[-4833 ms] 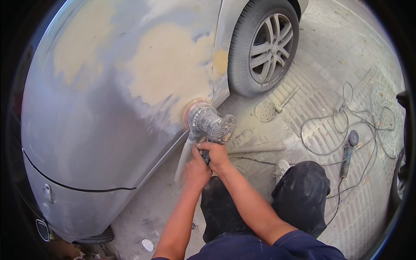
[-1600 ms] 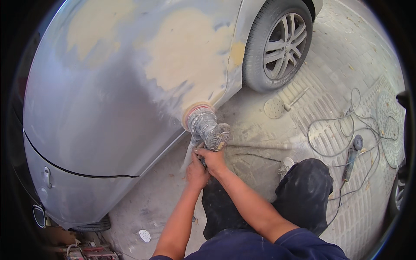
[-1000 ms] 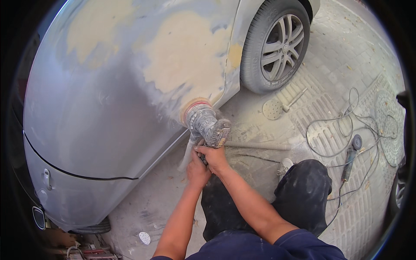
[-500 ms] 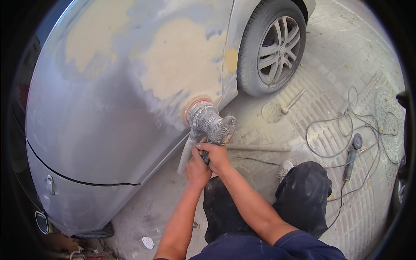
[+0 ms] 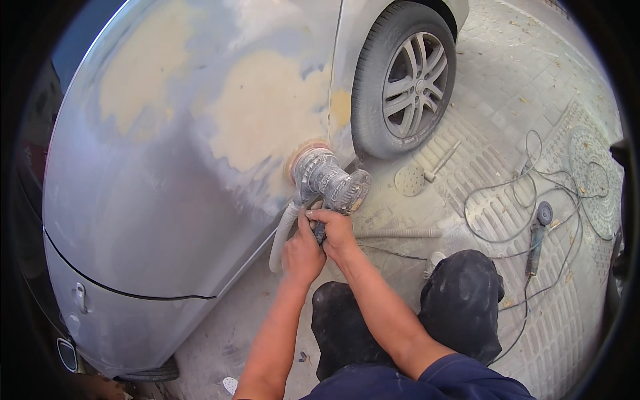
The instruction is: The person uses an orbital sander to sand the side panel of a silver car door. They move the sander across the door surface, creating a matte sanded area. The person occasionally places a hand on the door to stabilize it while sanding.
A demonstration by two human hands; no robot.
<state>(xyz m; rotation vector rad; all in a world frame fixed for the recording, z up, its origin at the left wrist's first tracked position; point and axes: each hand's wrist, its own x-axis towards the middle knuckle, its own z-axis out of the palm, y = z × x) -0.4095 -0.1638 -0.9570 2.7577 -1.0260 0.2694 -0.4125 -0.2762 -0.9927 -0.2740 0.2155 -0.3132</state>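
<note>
Both my hands are wrapped round the dark handle of a dusty grey orbital sander (image 5: 328,179). My left hand (image 5: 303,255) closes on it from the left, and my right hand (image 5: 337,231) grips beside it, the two nearly touching. The sander's round pad rests against the lower part of a silver car panel (image 5: 167,207), at the lower edge of a beige filler patch (image 5: 267,110). A pale ribbed hose (image 5: 285,235) hangs down from the tool, left of my hands. My fingers hide part of the handle.
A car wheel (image 5: 415,87) stands ahead on the right. On the dusty ground lie a round perforated disc (image 5: 409,179), a hammer-like tool (image 5: 443,162), an angle grinder (image 5: 537,240) and looped cables (image 5: 469,223). Another ribbed hose (image 5: 400,233) runs above my knees.
The view has shifted slightly, so the car and wheel appear a little further left. Both hands keep their hold on the sander, and its pad stays against the panel's lower part.
</note>
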